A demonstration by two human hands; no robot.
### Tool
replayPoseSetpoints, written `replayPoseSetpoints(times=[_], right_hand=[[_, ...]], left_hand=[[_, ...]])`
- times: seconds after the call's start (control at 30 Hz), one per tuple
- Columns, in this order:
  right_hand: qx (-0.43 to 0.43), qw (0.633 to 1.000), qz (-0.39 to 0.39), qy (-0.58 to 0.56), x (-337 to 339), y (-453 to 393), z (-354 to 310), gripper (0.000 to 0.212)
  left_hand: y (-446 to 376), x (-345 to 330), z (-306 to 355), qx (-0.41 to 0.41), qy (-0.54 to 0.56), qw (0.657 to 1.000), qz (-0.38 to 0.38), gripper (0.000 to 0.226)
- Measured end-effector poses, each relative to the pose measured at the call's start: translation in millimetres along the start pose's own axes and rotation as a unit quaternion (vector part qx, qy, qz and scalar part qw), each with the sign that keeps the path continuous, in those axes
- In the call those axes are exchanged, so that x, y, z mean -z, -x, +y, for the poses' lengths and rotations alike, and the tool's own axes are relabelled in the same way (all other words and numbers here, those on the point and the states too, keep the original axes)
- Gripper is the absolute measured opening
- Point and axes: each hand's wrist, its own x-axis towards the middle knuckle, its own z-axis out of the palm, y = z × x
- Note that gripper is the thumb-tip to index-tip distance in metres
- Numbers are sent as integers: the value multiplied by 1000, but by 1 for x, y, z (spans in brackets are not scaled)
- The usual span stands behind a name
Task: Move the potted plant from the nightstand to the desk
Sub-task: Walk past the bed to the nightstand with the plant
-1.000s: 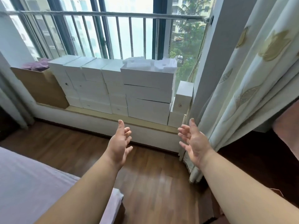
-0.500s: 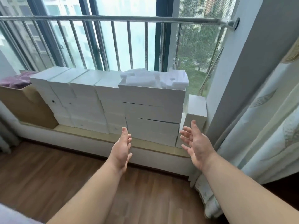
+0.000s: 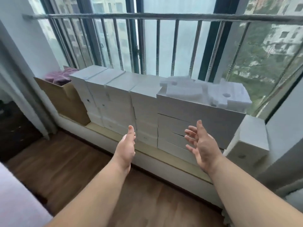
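Note:
No potted plant, nightstand or desk appears in the head view. My left hand (image 3: 126, 149) is held out in front of me, palm turned inward, fingers together and straight, holding nothing. My right hand (image 3: 202, 145) is raised beside it, palm facing left, fingers spread, also holding nothing. Both hands hover in the air in front of stacked white boxes (image 3: 180, 118) on a low window ledge (image 3: 152, 149).
White foam pieces (image 3: 229, 94) lie on top of the boxes. A brown cardboard box (image 3: 65, 99) with purple cloth stands at the ledge's left end. Behind is a metal railing (image 3: 147, 17) and window. Dark furniture (image 3: 14, 128) stands at left, a bed corner (image 3: 18, 202) at bottom left, wooden floor (image 3: 65, 161) below.
The view has swung left and up: the curtain at right has slid out of sight and the boxes now fill the middle. Both hands stayed raised and empty.

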Motion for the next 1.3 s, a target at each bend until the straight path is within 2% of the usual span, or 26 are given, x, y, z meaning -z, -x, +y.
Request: replayPoseSetpoints(times=[0.13,0.23,0.4,0.6,0.8,0.93,1.07,1.3], right_hand=[[-13,999,-42,7,-39,-36,7,60],[-30,997,-73,27,-66,-78,10,58],[-62,987,-130,72,-120,-153,6,58],[-94,948,-263,151,-220,-210,0,56],[-116,903,-370,185,-324,-215,8,61],[-140,873,-418,209,-398,-196,31,65],[-136,854,-455,215,-465,-181,55,64],[-155,871,-420,203,-592,-187,86,61]], left_hand=[[-29,26,1,7,20,998,51,84],[-60,49,2,2,58,991,122,76],[-109,78,5,11,102,968,230,74],[-138,106,20,6,162,923,348,70],[-110,161,32,8,188,871,453,69],[-100,212,33,0,170,851,497,69],[-109,270,28,-4,175,844,507,72],[-151,406,40,25,190,851,490,71]])
